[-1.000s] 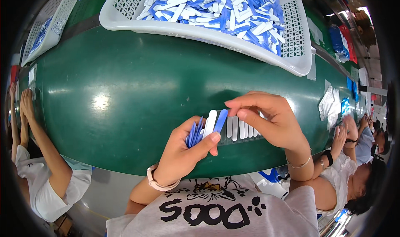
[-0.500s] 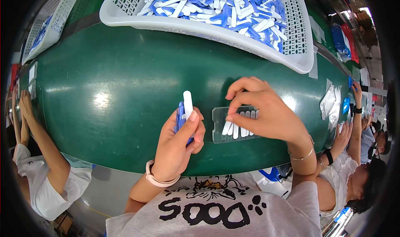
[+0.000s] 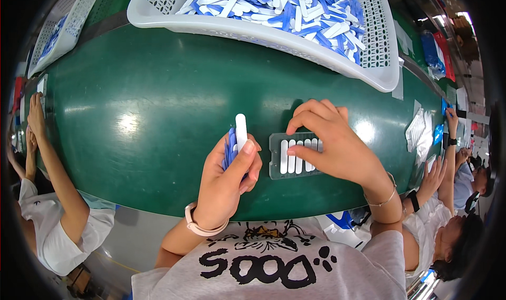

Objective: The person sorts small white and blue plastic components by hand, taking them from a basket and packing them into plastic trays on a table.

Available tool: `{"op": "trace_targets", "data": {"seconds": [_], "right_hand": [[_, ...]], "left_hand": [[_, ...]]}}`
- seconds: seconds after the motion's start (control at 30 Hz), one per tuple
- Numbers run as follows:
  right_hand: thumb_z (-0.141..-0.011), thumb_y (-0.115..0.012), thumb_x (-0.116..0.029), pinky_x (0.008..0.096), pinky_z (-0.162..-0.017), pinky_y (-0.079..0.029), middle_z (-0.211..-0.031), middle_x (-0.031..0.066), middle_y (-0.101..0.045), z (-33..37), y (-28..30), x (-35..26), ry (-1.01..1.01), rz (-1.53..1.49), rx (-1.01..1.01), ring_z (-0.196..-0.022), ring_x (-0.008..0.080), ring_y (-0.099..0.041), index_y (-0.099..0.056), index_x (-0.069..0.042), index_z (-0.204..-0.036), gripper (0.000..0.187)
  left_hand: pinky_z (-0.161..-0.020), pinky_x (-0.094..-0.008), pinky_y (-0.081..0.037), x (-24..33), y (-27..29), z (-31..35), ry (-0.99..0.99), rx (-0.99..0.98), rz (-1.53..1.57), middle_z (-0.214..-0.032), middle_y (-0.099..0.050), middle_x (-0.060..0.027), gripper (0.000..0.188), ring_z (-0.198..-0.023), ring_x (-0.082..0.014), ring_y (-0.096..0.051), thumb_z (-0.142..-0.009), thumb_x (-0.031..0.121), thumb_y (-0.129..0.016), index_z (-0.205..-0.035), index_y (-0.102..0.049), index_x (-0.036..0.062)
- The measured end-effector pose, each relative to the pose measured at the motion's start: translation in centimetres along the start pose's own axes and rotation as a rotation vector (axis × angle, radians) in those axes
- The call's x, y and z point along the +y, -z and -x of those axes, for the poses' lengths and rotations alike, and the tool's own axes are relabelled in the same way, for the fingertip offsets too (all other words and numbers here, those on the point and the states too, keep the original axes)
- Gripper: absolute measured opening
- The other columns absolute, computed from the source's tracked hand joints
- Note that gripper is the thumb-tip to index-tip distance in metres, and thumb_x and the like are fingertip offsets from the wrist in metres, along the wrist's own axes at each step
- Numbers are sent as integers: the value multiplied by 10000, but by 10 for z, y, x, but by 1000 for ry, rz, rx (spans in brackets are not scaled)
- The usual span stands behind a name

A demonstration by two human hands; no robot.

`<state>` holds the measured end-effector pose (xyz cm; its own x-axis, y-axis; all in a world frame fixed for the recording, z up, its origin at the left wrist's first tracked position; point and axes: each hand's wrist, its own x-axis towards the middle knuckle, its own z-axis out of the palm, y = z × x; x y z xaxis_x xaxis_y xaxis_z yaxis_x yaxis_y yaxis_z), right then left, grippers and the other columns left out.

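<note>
A small bundle of flat, round-ended strips (image 3: 230,148), like nail files, is clasped in my left hand (image 3: 224,179). Most of them show blue; one white strip (image 3: 241,127) sticks up above the thumb. To the right, a clear plastic tray (image 3: 275,155) lies on the table with several white strips (image 3: 291,156) side by side in it. Over the tray's right part is my right hand (image 3: 332,142), thumb and forefinger apart with nothing between them. Its thumb tip is over the strips; I cannot tell whether it touches them. The hand hides the tray's right end.
A large white perforated basket (image 3: 263,34) heaped with blue and white strips stands at the far side of the green table (image 3: 147,89). Another white basket (image 3: 68,31) is at far left. Clear plastic trays (image 3: 417,131) lie at right. Co-workers sit on both sides.
The leftmost strips in the tray, slanted before, now lie straight beside the others. My right thumb and forefinger have come apart. My left hand has barely moved.
</note>
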<state>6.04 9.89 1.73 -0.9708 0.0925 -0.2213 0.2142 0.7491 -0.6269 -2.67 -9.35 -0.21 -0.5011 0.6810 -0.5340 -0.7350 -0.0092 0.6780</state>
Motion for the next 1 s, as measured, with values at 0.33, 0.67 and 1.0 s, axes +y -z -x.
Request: {"op": "trace_targets", "data": {"seconds": [0.33, 0.67, 1.0], "right_hand": [[-774, -705, -196, 340, -837, -274, -951, 4, -594, 8, 7, 6, -78, -26, -5, -966, 198, -494, -609, -122, -963, 225], [-789, -703, -263, 372, -838, -266, -960, -4, -569, 21, -9, 4, -45, 22, 138, -986, 196, -473, -625, -146, -964, 225], [-676, -766, -373, 425, -860, -264, -1182, 119, -476, 49, -14, -4, 39, 197, 103, -1078, 260, -438, -410, -63, -1345, 819]], "left_hand": [[-419, -193, -255, -1, 6, 2, -17, -18, 27, -631, -488, 0, 217, -487, -35, -345, -957, 271, -533, -927, -504, 58], [-427, -198, -255, -2, 3, 2, -5, -20, 26, -634, -485, -1, 190, -485, -40, -342, -960, 250, -527, -939, -506, 62], [-411, -206, -218, -6, -2, 3, -66, 66, 5, -624, -443, 1, 155, -442, -40, -293, -980, 216, -470, -933, -476, 68]]}}
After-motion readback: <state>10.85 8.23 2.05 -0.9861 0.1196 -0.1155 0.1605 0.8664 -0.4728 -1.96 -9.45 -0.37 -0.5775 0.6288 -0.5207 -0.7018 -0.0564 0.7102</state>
